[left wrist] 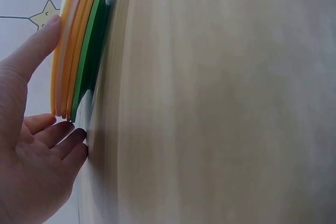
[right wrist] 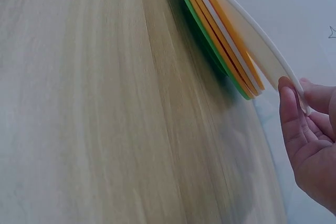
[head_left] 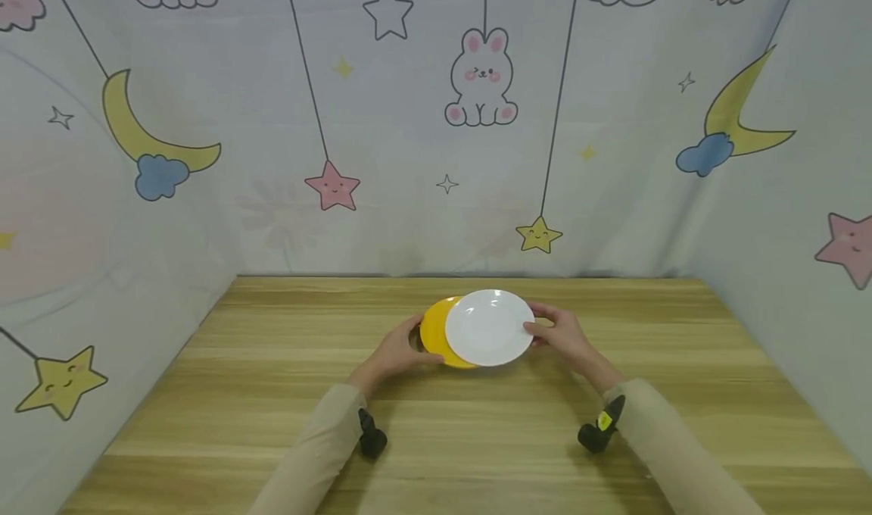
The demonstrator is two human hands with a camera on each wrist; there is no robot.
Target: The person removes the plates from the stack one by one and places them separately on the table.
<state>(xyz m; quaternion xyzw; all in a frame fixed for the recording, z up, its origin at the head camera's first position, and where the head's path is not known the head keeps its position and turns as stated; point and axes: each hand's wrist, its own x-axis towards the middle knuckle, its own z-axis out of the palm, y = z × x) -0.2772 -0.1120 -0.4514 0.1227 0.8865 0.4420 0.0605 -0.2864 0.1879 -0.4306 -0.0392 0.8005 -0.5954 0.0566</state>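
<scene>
A white plate (head_left: 489, 327) is tilted over a stack of plates, its rim pinched at the right by my right hand (head_left: 560, 338). In the right wrist view, the thumb and fingers (right wrist: 292, 98) meet across that rim. The stack has a yellow-orange plate (head_left: 436, 333) on top, with white and orange rims below and a green plate (left wrist: 88, 61) under them. My left hand (head_left: 398, 354) grips the stack's left side, thumb along the top rim and fingers at the lower edge. The white plate hides most of the stack's top in the head view.
The stack is on a wood-grain table (head_left: 436, 439), toward its back edge. A pale cloth with printed stars, moons and a rabbit (head_left: 481, 79) hangs behind and along both sides. Small black devices (head_left: 371, 435) are strapped at both wrists.
</scene>
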